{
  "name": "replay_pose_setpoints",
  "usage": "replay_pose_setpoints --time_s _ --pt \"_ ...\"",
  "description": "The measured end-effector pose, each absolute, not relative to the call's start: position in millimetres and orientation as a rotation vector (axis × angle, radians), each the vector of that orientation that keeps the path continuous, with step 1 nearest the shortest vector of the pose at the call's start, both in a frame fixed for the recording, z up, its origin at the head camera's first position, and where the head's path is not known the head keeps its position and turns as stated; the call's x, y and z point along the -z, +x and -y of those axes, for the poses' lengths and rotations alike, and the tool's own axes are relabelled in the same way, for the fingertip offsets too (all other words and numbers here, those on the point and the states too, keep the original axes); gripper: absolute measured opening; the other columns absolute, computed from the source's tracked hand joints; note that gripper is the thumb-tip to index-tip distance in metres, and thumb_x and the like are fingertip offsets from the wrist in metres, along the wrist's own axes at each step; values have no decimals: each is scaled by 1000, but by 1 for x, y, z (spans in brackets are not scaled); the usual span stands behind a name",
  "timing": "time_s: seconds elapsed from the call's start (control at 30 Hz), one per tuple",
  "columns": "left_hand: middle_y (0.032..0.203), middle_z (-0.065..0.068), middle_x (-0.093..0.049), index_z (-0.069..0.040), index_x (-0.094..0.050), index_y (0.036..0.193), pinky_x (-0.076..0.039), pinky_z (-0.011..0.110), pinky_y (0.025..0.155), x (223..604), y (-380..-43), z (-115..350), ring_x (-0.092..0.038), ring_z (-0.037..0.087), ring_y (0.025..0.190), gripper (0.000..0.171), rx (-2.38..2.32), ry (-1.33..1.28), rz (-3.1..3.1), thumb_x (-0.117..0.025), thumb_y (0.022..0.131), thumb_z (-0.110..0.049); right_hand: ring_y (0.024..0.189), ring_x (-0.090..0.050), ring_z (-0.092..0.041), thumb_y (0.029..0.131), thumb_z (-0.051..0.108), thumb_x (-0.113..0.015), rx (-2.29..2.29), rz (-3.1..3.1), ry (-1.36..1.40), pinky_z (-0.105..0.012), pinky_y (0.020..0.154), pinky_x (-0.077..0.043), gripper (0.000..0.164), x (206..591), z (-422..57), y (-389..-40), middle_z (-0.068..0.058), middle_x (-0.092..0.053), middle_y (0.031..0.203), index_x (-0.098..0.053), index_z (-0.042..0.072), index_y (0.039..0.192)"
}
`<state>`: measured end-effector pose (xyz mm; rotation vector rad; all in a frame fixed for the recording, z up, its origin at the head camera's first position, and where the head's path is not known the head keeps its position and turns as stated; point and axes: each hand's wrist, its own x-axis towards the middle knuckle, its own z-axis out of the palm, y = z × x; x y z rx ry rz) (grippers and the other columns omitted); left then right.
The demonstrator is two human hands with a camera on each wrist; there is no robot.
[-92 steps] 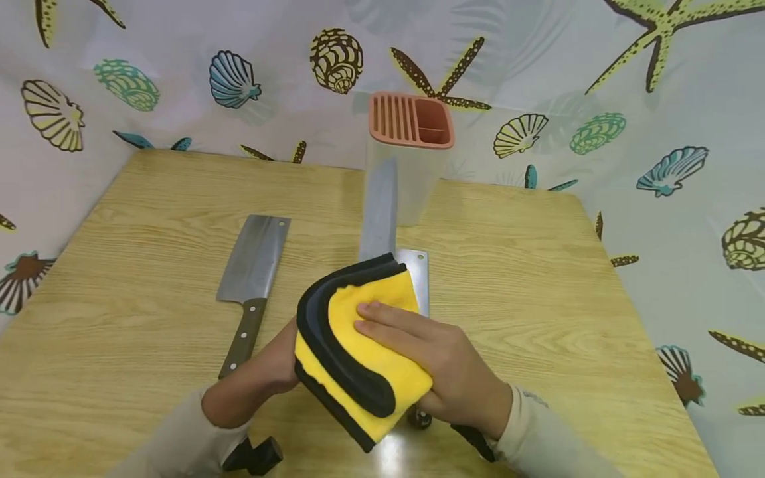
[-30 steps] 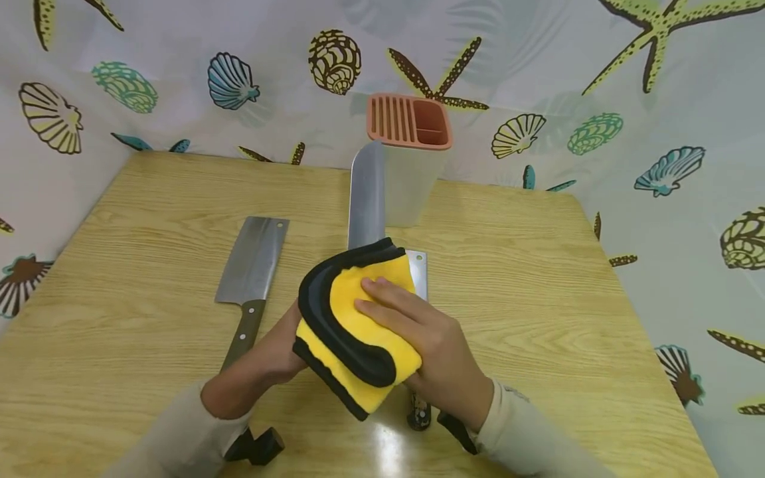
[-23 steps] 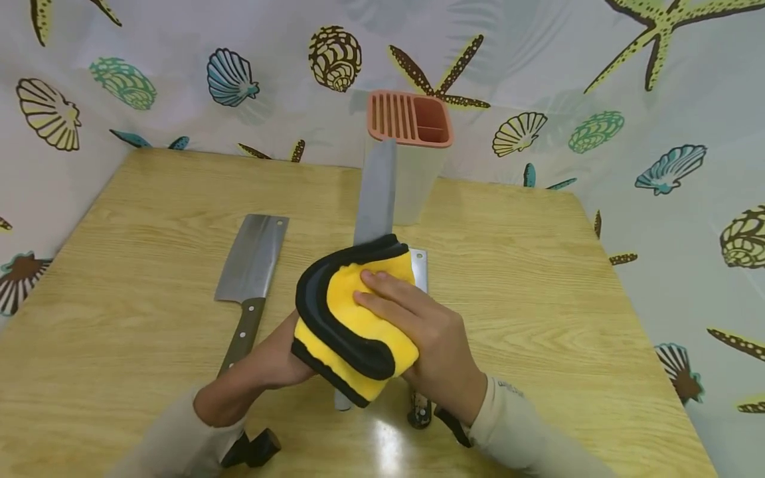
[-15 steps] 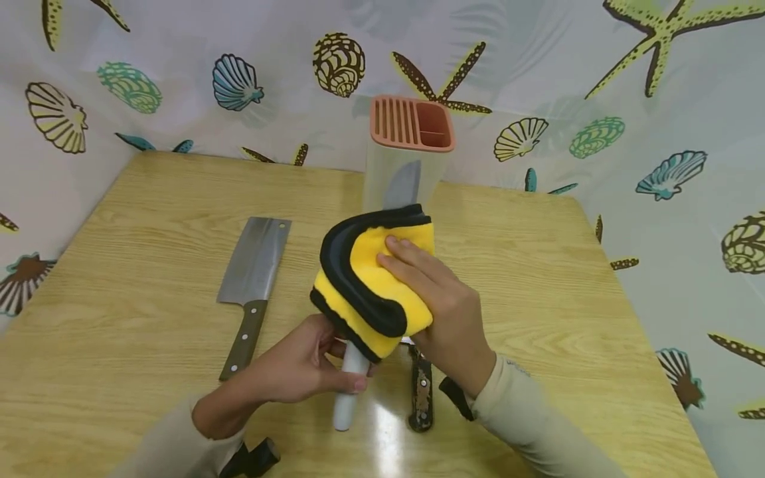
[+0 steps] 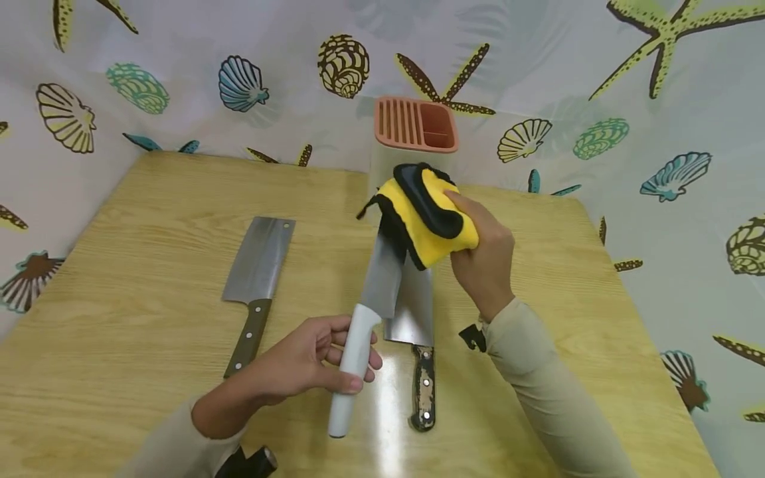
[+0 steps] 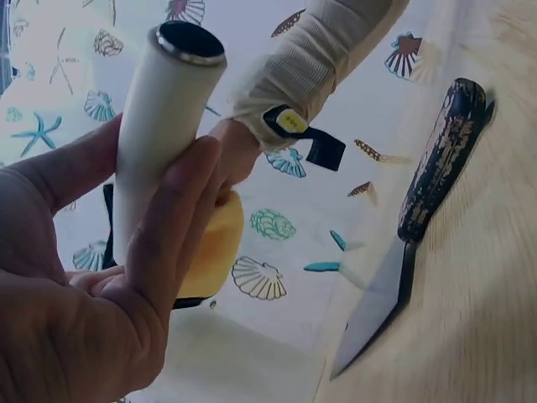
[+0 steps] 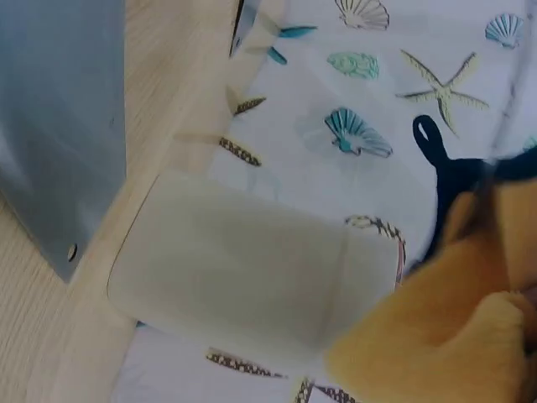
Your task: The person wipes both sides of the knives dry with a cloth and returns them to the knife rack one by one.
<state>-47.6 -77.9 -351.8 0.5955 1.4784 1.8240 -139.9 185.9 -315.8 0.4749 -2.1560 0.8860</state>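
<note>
My left hand [image 5: 305,362] grips the white handle of a kitchen knife [image 5: 355,352], its blade pointing away and up toward the back. A folded yellow towel [image 5: 433,222] with black edging is pinched in my right hand [image 5: 487,255]. In the head view the towel hides the blade's far end; whether it presses on the steel I cannot tell. Fingers and thumb wrap the knife handle [image 6: 159,126] in the left wrist view. Blurred, the towel [image 7: 445,327] fills the lower right of the right wrist view.
Beneath the knife lies a cleaver [image 5: 424,392] with a worn dark handle. Another cleaver [image 5: 257,265] with an olive handle lies at left. At the back stands a knife holder [image 5: 397,123] with a slotted orange top. Shell-printed cloth [image 5: 287,126] hangs behind the table.
The towel has slid away from me along the blade, toward the tip and up to the right. The white handle and much of the blade, covered before, now show. The left hand stays low.
</note>
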Motion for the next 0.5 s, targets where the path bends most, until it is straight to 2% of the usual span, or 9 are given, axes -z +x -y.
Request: replay_pose_setpoints --time_s 0.07,0.2,0.33,0.5 --pt "112 10 -72 15 -43 131 -60 37 85 357 -51 80 -73 16 97 59 -1814 513 -1466 -74 84 0 102 -72 -35 94 6 -67 -918 2096 418 -36 95 -57 25 315 -195 -138 -18 -74 112 -71 3 119" --pt "112 7 -73 14 -38 139 -60 35 76 368 -59 87 -73 14 97 68 -1767 358 -1505 -74 86 -7 101 -72 -36 91 2 -70 -973 1934 367 -29 98 -56 25 299 -206 -130 -19 -75 110 -72 1 116" --pt "110 1 -74 14 -35 142 -58 32 71 378 -66 93 -72 11 96 70 -1741 274 -1527 -72 88 -11 102 -73 -31 88 1 -72 -1028 1833 358 -32 99 -56 25 283 -210 -120 -20 -75 109 -73 1 114" --pt "106 -6 -74 14 -32 143 -58 29 76 386 -73 97 -71 10 98 70 -1738 219 -1481 -70 89 -11 101 -73 -32 86 1 -74 -1047 1822 397 -34 98 -56 27 280 -210 -110 -21 -75 108 -73 -1 113"
